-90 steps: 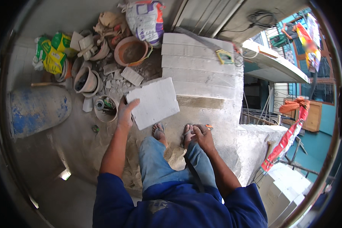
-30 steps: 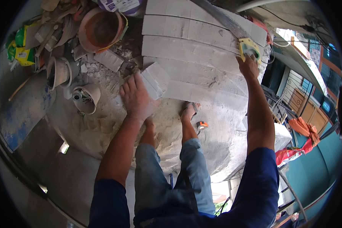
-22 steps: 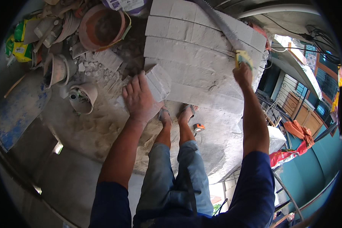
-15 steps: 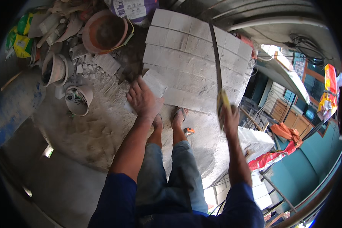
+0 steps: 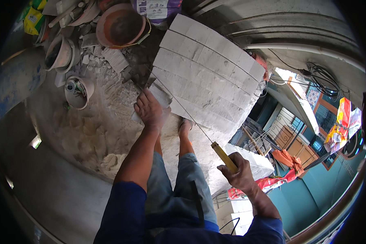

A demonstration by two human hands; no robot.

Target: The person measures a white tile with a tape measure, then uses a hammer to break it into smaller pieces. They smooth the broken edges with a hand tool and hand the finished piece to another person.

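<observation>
My right hand [image 5: 239, 173] is wrapped around the yellow handle of a handsaw [image 5: 223, 156]. The blade is turned nearly edge-on, a thin line running up and left across the near corner of a stack of white lightweight blocks [image 5: 207, 69]. My left hand [image 5: 149, 109] grips a smaller white block piece [image 5: 160, 94] beside the stack's near left corner. My fingers and palm cover part of that piece. Whether the blade touches it cannot be made out.
Dusty ground holds rubble [image 5: 99, 55], an orange-brown bucket [image 5: 122, 26], a small pail of tools [image 5: 79, 92] and stacked tubs [image 5: 60, 53] at left. A purple-and-white sack [image 5: 158, 9] lies behind. Cables [image 5: 324, 77] and a hanging red-yellow bag [image 5: 339, 124] are at right.
My right hand has come down toward me with the saw, whose blade has swung from pointing away over the stack to slanting left toward the held block piece. My left hand stays on the piece.
</observation>
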